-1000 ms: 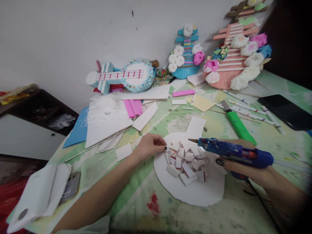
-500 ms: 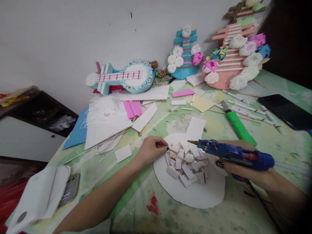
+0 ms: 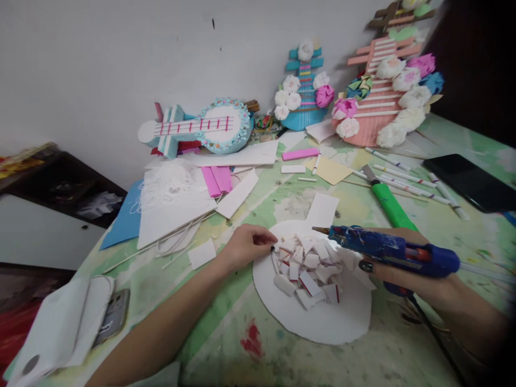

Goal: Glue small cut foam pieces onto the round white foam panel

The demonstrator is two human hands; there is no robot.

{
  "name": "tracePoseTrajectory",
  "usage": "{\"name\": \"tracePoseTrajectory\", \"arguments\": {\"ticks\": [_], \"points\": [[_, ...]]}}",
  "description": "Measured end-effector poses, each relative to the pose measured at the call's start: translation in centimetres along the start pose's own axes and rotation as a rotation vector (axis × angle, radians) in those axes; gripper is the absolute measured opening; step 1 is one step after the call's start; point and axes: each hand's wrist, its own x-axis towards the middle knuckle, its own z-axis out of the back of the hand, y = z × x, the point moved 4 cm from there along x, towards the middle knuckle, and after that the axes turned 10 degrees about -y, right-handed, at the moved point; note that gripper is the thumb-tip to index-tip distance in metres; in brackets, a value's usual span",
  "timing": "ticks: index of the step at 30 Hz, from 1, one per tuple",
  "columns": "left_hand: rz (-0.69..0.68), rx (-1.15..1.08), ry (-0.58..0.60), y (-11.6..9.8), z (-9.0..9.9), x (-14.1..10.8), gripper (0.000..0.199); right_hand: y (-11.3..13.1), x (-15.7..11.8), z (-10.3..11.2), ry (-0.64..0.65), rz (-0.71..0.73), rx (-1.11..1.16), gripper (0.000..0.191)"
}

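A blue glue gun (image 3: pixel 387 251) is gripped in my right hand (image 3: pixel 419 279), its metal nozzle pointing left above a pile of small white foam-board offcuts (image 3: pixel 308 274). The pile lies on a round white board (image 3: pixel 322 328) with a short straight neck (image 3: pixel 323 208) at its far side. At the board's upper left rim, the thumb and fingers of my left hand (image 3: pixel 248 247) are pinched together beside the offcuts. Whatever they hold, if anything, is too small or hidden to tell. A black cord hangs from the gun's handle.
A green-handled knife (image 3: pixel 391 204), several white pens (image 3: pixel 411 183) and a black phone (image 3: pixel 471 181) lie at right. Decorated model instruments, one of them blue (image 3: pixel 308 102), stand along the wall. White sheets (image 3: pixel 177 215) and tangled string (image 3: pixel 169 180) lie at left.
The glue gun has shifted slightly up and to the right over the pile. My left hand keeps its pinch at the board's rim. The whole view has drifted a little.
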Motion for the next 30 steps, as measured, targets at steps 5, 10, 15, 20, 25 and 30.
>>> {"name": "tracePoseTrajectory", "arguments": {"ticks": [5, 10, 15, 20, 25, 30], "points": [[-0.022, 0.014, -0.013, -0.1, -0.2, 0.0, 0.021, -0.1, 0.0, 0.3, -0.044, -0.037, 0.009, 0.013], [-0.087, 0.082, -0.039, -0.4, -0.6, 0.0, 0.022, -0.3, -0.1, 0.5, -0.078, -0.069, 0.020, 0.013], [-0.157, 0.156, -0.090, -0.8, -0.8, -0.3, 0.021, -0.6, -0.3, 0.6, -0.116, -0.082, 0.027, 0.017], [-0.218, 0.183, -0.102, -1.1, -0.8, -0.5, 0.021, -1.0, -0.4, 0.5, -0.099, -0.149, 0.012, 0.025], [-0.153, 0.133, -0.072, -0.5, -0.5, -0.1, 0.022, -1.1, 0.0, 0.8, -0.076, -0.094, -0.009, 0.020], [-0.075, 0.070, -0.188, -1.1, 0.9, -0.4, 0.020, -1.3, 0.3, 1.5, -0.068, -0.039, -0.007, 0.020]]}}
